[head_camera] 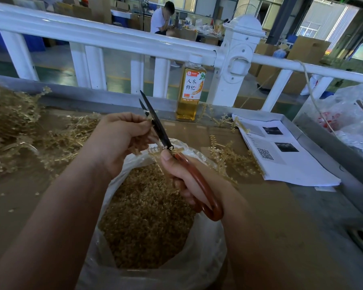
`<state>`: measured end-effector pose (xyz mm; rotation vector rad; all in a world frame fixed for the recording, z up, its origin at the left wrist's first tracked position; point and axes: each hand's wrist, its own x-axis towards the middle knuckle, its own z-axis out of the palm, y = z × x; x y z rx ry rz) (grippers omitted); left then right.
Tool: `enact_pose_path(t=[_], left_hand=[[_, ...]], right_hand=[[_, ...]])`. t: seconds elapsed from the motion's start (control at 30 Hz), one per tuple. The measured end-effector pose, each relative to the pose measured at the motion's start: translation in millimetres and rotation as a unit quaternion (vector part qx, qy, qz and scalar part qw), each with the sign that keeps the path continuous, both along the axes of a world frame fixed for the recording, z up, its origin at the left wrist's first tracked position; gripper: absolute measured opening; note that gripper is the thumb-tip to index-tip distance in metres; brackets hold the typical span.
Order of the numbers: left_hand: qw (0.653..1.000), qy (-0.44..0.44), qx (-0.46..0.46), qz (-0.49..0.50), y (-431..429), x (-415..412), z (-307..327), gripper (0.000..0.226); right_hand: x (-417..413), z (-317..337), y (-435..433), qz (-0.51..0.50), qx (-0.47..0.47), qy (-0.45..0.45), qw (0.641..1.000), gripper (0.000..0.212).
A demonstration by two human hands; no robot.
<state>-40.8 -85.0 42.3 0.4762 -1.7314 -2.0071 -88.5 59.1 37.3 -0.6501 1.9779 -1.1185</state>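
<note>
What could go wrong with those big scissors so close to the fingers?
1. The scissors in the right hand have their blades open. The left hand pinches the plastic strip with its fingers right beside the blades, so a snip might nick a finger.
2. The cutting happens over the far rim of the open bag, so cut bits could fall outside onto the table.
3. The blade tips point toward the bottle; a big swing might knock it over.

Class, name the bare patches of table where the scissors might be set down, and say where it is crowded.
Bare: the near-left table below the sprig pile; also the strip between the bottle and the bag. Crowded: loose sprigs between bag and papers.
</note>
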Motion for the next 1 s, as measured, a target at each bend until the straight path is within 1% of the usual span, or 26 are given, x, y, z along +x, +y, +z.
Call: enact_pose_path(t=[0.07,0.13,0.33,0.47,0.73,0.8,0.87,0.9,1.0], left_hand=[[1.000,0.006,0.017,-0.003,0,0,0,0.015],[0.999,0.012,0.029,-0.003,1,-1,-1,0.015],[0.999,0.013,0.047,-0.016,0,-1,0,0.014],[0.999,0.010,0.045,-0.017,1,0,1,0.017],[0.999,0.003,0.045,-0.027,1,0,2,0.015],[0.998,0.002,0.049,-0.029,0,0,1,0.014],[0.998,0.001,0.052,-0.033,0,0,1,0.013],[0.998,0.002,0.052,-0.034,0,-1,1,0.013],[0.998,0.007,0.053,-0.034,-1,0,1,0.014]], right_hand=[[0,-3,-2,-0.008,-0.008,0.028,1.000,0.038],[1,-3,0,-0.004,-0.003,0.035,0.999,0.037],[2,-3,0,-0.013,-0.010,0.025,1.000,0.038],[3,-1,-1,-0.015,-0.004,0.024,1.000,0.038],[4,2,2,-0.015,-0.010,0.016,1.000,0.038],[6,3,4,-0.013,-0.020,-0.004,1.000,0.036],[10,6,5,-0.013,-0.061,-0.060,0.996,0.033],[10,8,5,-0.011,-0.067,-0.068,0.995,0.033],[6,7,3,-0.010,-0.026,-0.016,0.999,0.035]])
